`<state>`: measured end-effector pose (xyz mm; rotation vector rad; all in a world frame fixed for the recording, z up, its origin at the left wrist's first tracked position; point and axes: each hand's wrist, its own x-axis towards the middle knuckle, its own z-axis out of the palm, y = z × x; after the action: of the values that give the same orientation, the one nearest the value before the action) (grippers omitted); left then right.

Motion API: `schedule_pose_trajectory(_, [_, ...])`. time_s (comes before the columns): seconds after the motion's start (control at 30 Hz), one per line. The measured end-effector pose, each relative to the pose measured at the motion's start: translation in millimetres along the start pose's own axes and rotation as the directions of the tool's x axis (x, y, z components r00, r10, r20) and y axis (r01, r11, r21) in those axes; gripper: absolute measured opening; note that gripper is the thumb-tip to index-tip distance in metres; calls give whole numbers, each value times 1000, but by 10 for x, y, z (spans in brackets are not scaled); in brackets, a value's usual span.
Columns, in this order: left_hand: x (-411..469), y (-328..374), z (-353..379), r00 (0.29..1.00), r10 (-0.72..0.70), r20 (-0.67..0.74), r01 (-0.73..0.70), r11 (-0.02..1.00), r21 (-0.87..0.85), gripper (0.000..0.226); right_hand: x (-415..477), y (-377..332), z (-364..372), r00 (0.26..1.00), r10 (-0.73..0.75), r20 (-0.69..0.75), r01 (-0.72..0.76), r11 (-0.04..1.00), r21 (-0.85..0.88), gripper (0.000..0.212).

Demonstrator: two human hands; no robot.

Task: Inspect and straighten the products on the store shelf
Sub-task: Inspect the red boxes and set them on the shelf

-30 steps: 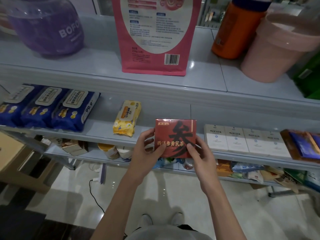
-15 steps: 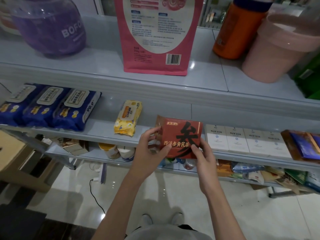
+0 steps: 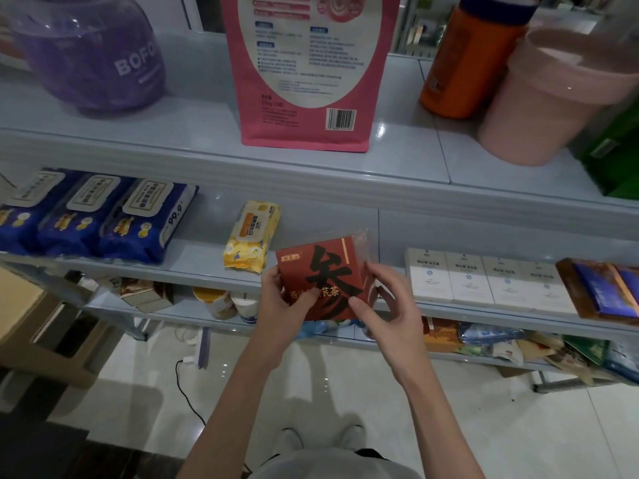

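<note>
A red tea box point(image 3: 321, 271) with a large black character is held in front of the middle shelf point(image 3: 193, 267). It tilts so its top leans to the right. My left hand point(image 3: 280, 305) grips its left edge, thumb across the front. My right hand point(image 3: 383, 302) holds its right side, fingers curled round the lower right corner. The box's lower edge is hidden behind my fingers.
A yellow wipes pack point(image 3: 250, 236) and three blue wipes packs point(image 3: 93, 216) lie left on the middle shelf, white boxes point(image 3: 484, 281) to the right. Above stand a pink pouch point(image 3: 307, 70), purple jug point(image 3: 90, 53), orange bottle point(image 3: 466, 60) and pink bucket point(image 3: 549, 98).
The red box has turned in my hands and now tilts the other way, top leaning right. Both hands have shifted their hold on its sides.
</note>
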<state>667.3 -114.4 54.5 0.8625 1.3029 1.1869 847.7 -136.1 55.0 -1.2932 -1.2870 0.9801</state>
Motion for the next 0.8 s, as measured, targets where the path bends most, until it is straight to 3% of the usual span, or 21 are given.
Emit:
schedule_pose_trajectory(0.2, [28,-7,-40,1000,16,-14,-16,1000,2,54,20,-28,2,998,-4,55,7,998,-61,60])
schedule_pose_trajectory(0.37, [62,24,-48,999,49,-22,-49,999,14,55,10,-57,-19,990,78,116,-75,997,-29,72])
schedule_pose_trajectory(0.6, [58,17,-52,993,108,38,-111,989,94,52,24,5,-37,991,136,7,-136,990,30,48])
schedule_pose_trajectory(0.7, [45,25,-48,990,111,89,-121,986,114,62,28,8,-44,985,166,-52,-161,983,86,43])
schedule_pose_trajectory(0.8, [45,15,-33,984,137,117,-154,978,144,58,38,27,-44,979,190,-77,-181,977,111,43])
